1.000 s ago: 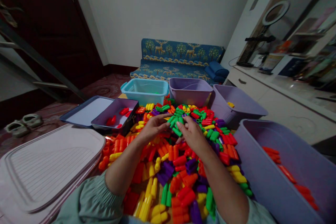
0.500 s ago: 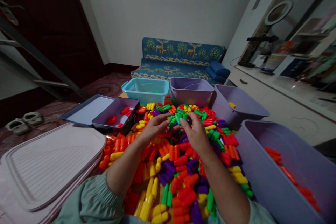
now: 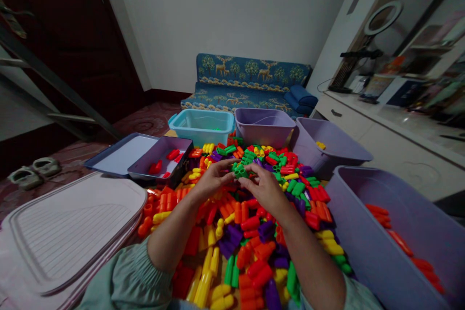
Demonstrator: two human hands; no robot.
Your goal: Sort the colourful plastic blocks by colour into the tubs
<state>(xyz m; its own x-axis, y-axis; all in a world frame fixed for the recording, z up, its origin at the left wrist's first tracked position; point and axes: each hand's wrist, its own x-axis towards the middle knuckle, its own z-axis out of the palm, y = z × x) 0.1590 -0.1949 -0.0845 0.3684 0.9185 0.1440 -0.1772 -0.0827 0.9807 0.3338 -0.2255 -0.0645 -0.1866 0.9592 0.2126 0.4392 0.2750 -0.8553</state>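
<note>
Between my two hands is a cluster of green plastic toy blocks, shaped like short joined tubes with their round ends toward me. My left hand grips it from the left, fingers curled over the far side. From the right, my right hand holds the same green blocks with thumb and fingers. Under both hands spreads a thick pile of bullet-shaped blocks, among them orange blocks, purple blocks and yellow blocks.
A blue tub and a purple tub stand behind the pile. Two more purple tubs line the right, the nearer holding red pieces. At left are an open case with red blocks and pink lids.
The green blocks have been turned between my hands, so their round ends now face me. My right fingers have shifted slightly left.
</note>
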